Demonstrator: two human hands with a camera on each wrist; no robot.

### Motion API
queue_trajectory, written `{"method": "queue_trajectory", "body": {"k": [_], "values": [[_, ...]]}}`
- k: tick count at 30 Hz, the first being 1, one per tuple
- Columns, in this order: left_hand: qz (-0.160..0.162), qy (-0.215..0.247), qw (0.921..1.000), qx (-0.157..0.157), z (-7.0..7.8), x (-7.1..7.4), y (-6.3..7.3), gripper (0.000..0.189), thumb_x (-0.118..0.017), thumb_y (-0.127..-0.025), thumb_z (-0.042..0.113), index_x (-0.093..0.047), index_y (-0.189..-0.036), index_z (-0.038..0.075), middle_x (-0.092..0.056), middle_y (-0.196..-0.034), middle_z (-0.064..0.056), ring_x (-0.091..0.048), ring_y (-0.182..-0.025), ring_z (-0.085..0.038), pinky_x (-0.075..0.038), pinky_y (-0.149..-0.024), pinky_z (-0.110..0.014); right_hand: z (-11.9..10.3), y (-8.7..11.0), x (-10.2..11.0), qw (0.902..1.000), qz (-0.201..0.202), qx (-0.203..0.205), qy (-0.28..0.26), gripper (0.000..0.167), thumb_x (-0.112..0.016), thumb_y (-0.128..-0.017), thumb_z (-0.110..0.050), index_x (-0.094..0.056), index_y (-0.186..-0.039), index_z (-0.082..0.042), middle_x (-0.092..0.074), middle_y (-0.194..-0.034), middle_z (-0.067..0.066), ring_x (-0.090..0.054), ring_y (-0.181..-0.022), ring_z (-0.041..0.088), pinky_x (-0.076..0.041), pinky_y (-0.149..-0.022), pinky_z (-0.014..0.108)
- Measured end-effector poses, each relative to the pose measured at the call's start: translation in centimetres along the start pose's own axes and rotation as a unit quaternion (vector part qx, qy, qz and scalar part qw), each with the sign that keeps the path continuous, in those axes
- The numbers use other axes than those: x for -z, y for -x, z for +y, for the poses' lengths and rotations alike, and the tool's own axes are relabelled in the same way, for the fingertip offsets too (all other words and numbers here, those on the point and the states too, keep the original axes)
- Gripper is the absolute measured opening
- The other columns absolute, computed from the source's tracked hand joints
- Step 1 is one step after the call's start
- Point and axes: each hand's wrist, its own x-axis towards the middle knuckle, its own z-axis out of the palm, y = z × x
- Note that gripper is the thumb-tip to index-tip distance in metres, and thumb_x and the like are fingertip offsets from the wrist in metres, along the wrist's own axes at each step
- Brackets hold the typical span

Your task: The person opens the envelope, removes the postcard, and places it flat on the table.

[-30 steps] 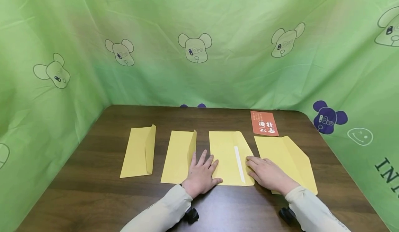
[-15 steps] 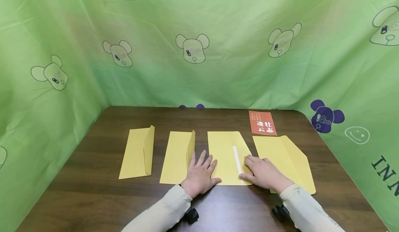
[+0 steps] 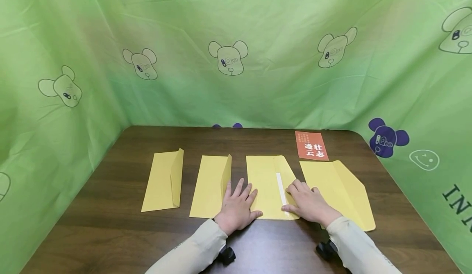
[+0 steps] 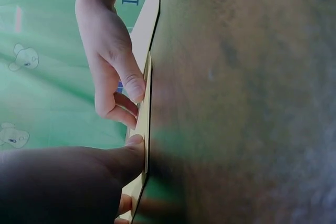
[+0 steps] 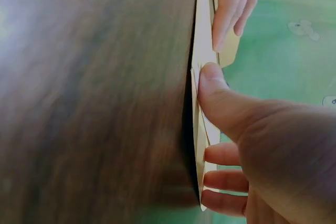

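Note:
A yellow envelope (image 3: pixel 262 171) lies flat with its flap opened to the right. Down the flap side runs a white strip (image 3: pixel 280 186). My left hand (image 3: pixel 237 207) rests with spread fingers over the envelope's left edge and the right side of the neighbouring envelope (image 3: pixel 206 184). At the flap is my right hand (image 3: pixel 309 202): its thumb touches the lower end of the strip, while the bent fingers rest on the flap further right. In the right wrist view the thumb (image 5: pixel 212 80) stays apart from the fingers, on the paper.
Another yellow envelope (image 3: pixel 162 180) lies far left, its flap partly raised. On the right, one more envelope (image 3: pixel 324 175) has its flap unfolded and lies partly under my right hand. A red card (image 3: pixel 311 146) with white characters lies behind it on the brown table (image 3: pixel 121 241).
My right hand has shifted left on the flap; its thumb has moved from the envelope's right edge onto the lower end of the white strip. My left hand stays in place.

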Motion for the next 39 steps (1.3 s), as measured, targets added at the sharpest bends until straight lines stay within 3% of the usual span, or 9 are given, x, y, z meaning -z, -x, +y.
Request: {"method": "queue_trajectory", "body": {"k": [13, 25, 39], "values": [[-0.006, 0.010, 0.9999, 0.003, -0.2, -0.3, -0.1, 0.069, -0.036, -0.098, 0.067, -0.038, -0.155, 0.028, -0.032, -0.160, 0.006, -0.018, -0.150, -0.024, -0.015, -0.117, -0.053, 0.4, -0.8, 0.1, 0.9992, -0.020, 0.001, -0.034, 0.044, -0.078, -0.083, -0.042, -0.057, -0.101, -0.008, -0.045, -0.096, 0.003, -0.048, -0.087, 0.023, -0.041, -0.067, 0.046], [-0.006, 0.016, 0.9999, 0.000, 0.0, -0.2, -0.1, 0.069, -0.037, -0.097, 0.067, -0.036, -0.156, 0.029, -0.032, -0.160, 0.006, -0.017, -0.151, -0.024, -0.015, -0.117, -0.054, 0.6, -1.0, 0.6, 0.9971, -0.038, -0.012, -0.064, 0.043, -0.079, -0.082, -0.037, -0.058, -0.103, -0.006, -0.046, -0.097, 0.004, -0.047, -0.088, 0.023, -0.039, -0.067, 0.044], [-0.004, 0.017, 0.9999, 0.003, 0.1, -0.3, -0.1, 0.070, -0.038, -0.096, 0.068, -0.037, -0.155, 0.030, -0.032, -0.160, 0.006, -0.018, -0.150, -0.024, -0.015, -0.117, -0.053, 1.1, -1.2, 0.9, 0.9962, -0.039, -0.006, -0.078, 0.031, -0.079, -0.085, -0.024, -0.062, -0.104, -0.006, -0.050, -0.100, 0.005, -0.053, -0.093, 0.025, -0.041, -0.067, 0.043]]}}
